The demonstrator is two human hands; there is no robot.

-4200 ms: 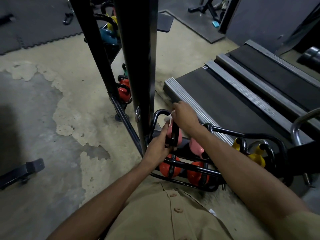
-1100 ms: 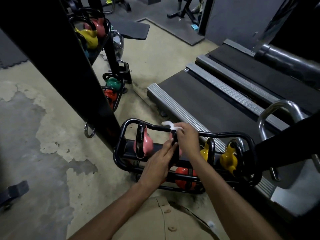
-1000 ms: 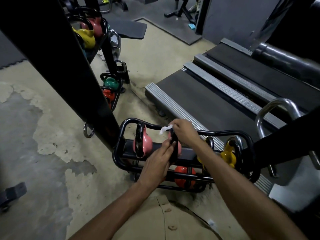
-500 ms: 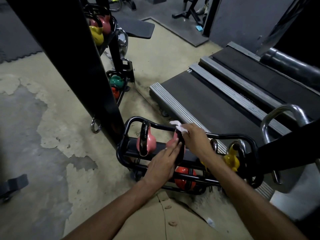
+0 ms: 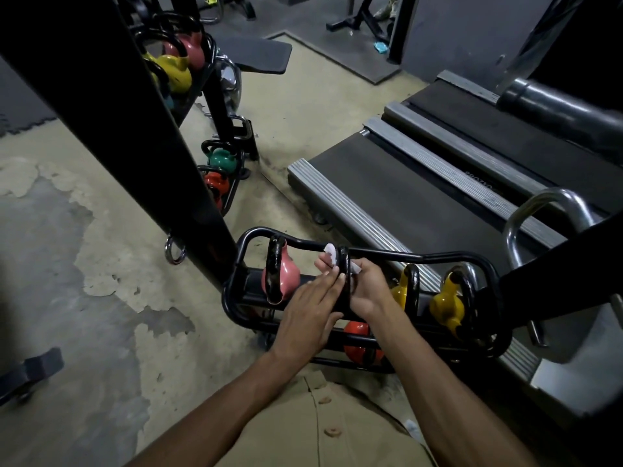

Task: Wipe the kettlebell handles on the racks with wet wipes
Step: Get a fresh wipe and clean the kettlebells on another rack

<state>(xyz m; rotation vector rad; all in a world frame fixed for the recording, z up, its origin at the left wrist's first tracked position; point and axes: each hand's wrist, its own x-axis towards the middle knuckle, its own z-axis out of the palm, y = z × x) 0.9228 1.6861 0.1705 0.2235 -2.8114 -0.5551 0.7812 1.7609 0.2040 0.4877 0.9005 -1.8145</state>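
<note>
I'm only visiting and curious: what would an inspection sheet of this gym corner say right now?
Surface: concrete floor, paint patchy and peeled.
Job's things: low black rack holds a pink kettlebell, yellow kettlebells and an orange kettlebell lower down; wet wipe wrapped on a black handle.
Clutter: blue scrap on the far mat.
Hands: right hand grips the wet wipe round the handle; left hand rests straight fingers against it.
Cables: nothing seen.
Surroundings: treadmill right of the rack; black post left; green kettlebell on another rack behind.
</note>
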